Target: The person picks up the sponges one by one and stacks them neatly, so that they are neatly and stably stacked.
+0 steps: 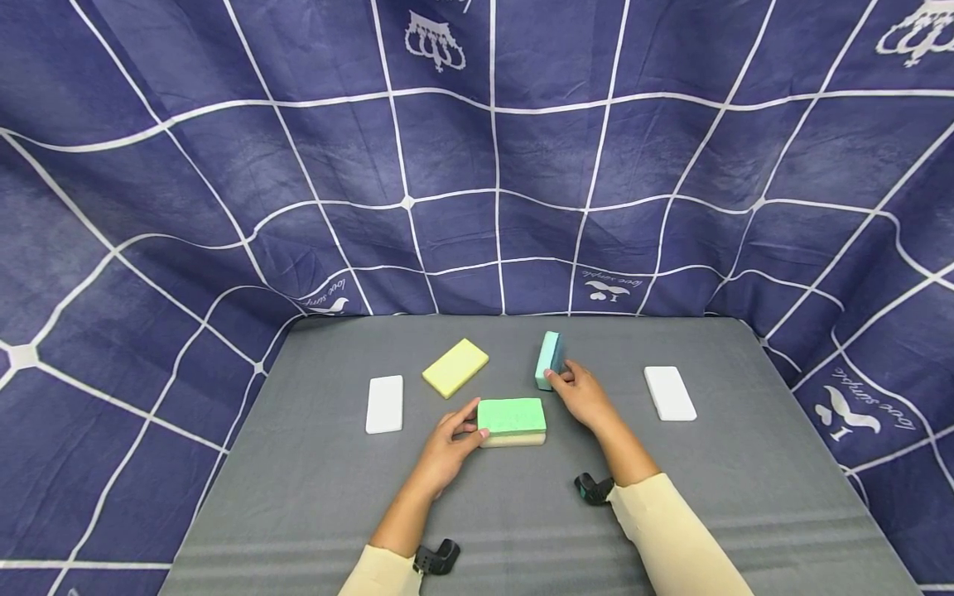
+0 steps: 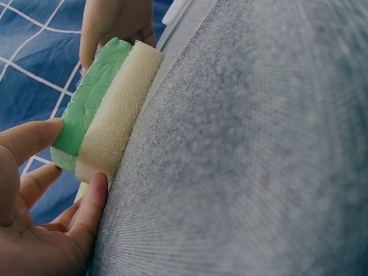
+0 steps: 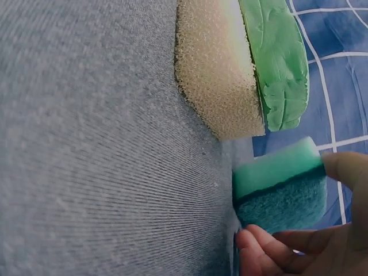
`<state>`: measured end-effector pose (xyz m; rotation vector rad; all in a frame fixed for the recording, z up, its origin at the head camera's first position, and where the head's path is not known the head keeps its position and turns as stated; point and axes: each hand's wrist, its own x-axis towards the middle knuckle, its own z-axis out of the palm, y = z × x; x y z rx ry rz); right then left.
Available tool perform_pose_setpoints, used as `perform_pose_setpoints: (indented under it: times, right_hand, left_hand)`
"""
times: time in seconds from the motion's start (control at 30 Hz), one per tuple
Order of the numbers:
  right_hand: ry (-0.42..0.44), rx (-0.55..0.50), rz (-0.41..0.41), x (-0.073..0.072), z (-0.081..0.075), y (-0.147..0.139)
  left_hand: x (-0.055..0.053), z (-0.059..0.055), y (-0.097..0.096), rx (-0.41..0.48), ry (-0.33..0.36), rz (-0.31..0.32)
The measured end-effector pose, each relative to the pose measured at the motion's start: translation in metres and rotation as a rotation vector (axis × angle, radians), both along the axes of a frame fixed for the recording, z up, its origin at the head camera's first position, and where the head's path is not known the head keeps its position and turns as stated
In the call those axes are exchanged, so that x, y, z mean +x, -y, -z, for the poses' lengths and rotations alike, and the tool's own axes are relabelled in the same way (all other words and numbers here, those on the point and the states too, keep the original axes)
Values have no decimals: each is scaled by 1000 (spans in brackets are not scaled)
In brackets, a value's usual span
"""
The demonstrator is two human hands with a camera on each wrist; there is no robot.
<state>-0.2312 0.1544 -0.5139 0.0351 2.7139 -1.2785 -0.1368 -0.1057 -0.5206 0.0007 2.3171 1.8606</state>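
A green-topped sponge with a beige foam base (image 1: 511,421) lies flat at the middle of the grey table (image 1: 745,497). My left hand (image 1: 471,420) holds its left end; in the left wrist view the thumb and a finger (image 2: 95,192) pinch that end of the sponge (image 2: 109,109). A teal sponge (image 1: 549,358) stands on its edge just behind it to the right. My right hand (image 1: 559,377) pinches it at the near end, thumb on one face and fingertips (image 3: 256,241) on the other. The right wrist view shows the teal sponge (image 3: 282,184) close beside the green sponge (image 3: 230,69).
A yellow sponge (image 1: 455,367) lies behind my left hand. One white block (image 1: 384,403) lies at the left and another (image 1: 670,392) at the right. A blue cloth with white lines (image 1: 492,165) hangs behind and around the table.
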Motion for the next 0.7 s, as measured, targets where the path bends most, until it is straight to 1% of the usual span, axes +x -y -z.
perform_pose_setpoints:
  times: [0.07,0.1,0.2,0.47,0.7]
  right_hand:
    - [9,4,2,1,1,0]
    - [15,3,0,2,1,0]
    - [40,-11,-7,3,1,0]
    - [104,-88,-31,5,3,2]
    - [106,-159,-53,5,7,2]
  left_hand:
    - [3,-8,-1,6,4,4]
    - [3,-10,-1,9,3,1]
    - [2,-6,-3,7,8,-13]
    - [2,-2,-4,-15,-2,-22]
    - [2,0,-5,-20,0,-30]
